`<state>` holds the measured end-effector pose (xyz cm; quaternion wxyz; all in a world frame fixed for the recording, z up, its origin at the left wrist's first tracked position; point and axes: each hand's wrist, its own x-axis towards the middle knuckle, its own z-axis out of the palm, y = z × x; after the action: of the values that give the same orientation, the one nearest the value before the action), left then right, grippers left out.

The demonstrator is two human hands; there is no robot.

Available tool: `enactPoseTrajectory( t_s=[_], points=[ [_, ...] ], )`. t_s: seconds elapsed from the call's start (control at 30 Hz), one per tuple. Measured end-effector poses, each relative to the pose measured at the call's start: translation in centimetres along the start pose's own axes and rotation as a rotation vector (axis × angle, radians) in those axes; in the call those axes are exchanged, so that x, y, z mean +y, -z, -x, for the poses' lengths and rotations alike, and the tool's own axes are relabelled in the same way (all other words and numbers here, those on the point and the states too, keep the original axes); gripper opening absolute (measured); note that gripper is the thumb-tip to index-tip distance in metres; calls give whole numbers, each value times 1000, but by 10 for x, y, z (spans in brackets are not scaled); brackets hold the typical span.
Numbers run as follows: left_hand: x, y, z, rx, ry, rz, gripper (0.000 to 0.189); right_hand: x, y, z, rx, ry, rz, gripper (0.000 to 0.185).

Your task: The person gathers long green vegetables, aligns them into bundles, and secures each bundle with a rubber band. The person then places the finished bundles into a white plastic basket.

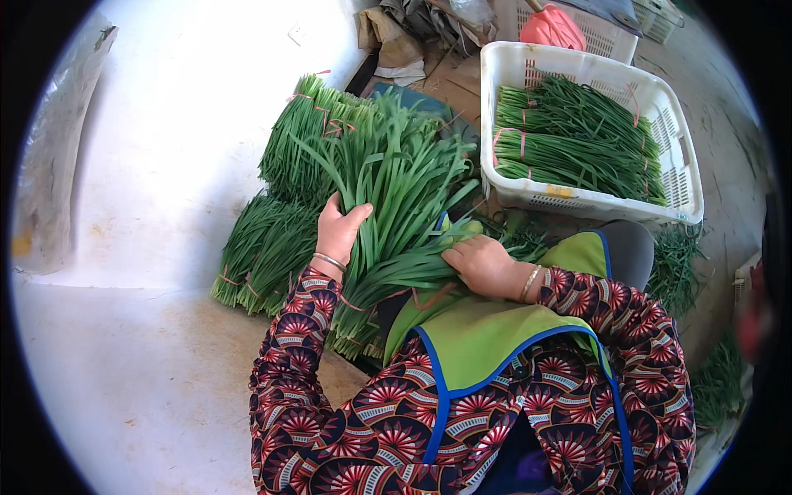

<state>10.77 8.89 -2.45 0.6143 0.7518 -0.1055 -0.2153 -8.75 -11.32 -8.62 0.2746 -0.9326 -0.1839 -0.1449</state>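
A big heap of loose green garlic chives (396, 179) lies before me, its flat leaves fanned upward. My left hand (341, 230) clasps the heap's left side, thumb over the leaves and fingers hidden behind them. At the right, my right hand (484, 265) has its fingers curled on leaf tips that bend across my lap. Below the leaves, pale stem ends (352, 334) show, with a pink tie (352, 303) near them. To the left of the heap lie tied chive bundles (269, 247), and more bundles (303, 130) stand beyond them.
A white plastic crate (591, 213) at the upper right holds several tied chive bundles (575, 145). Behind it is a coral plastic object (552, 30). Loose trimmings (675, 266) lie on the floor at right. A white wall (167, 154) rises at left. My green apron (507, 337) covers my lap.
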Motion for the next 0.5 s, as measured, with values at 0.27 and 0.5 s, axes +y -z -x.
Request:
enactPoseTrajectory(
  t_s=[0.27,0.5],
  points=[
    [6,-4,12,25,-13,98,38,2,51,-24,86,-12,1,66],
    [6,-1,4,93,51,78,39,-11,65,-30,386,202,-53,42]
  ],
)
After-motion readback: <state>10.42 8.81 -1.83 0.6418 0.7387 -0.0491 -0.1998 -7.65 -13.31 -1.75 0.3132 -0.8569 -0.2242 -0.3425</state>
